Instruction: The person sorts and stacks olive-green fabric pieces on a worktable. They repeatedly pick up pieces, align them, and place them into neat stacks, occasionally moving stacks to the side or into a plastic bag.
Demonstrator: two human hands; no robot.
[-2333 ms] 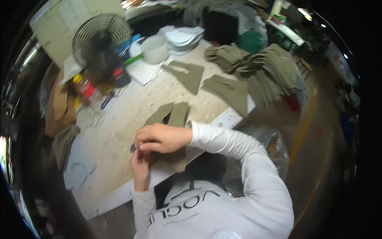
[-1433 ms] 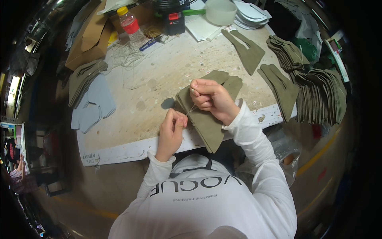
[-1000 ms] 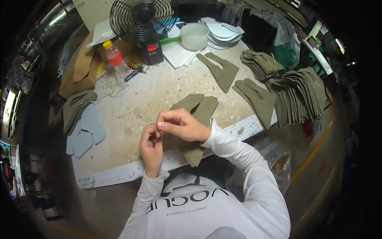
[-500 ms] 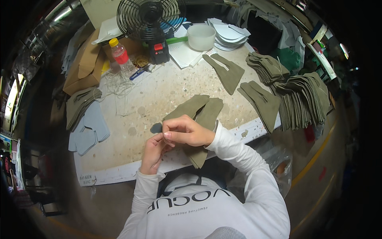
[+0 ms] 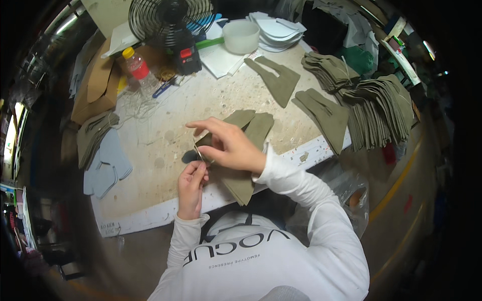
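Olive felt cutout getting worked on at the near edge of the table

Head view: both hands meet over the olive fabric piece (image 5: 246, 150) lying at the table (image 5: 165, 210) edge. The left hand (image 5: 192, 183) is pinched shut on something thin at the piece's left corner, too small to tell what; the right hand (image 5: 228, 145) presses on the fabric with thumb and finger pinched there too, other fingers spread. My guess at the risk: the piece overhangs the edge, so a tug could drag it off, or the pinch slips. Containers: a white tub (image 5: 241, 36) by the fan (image 5: 170, 20), contents not visible; a plastic bottle (image 5: 140, 70), red cap end, looks mostly empty. Stacks of olive cutouts (image 5: 376, 110) sit on the right.
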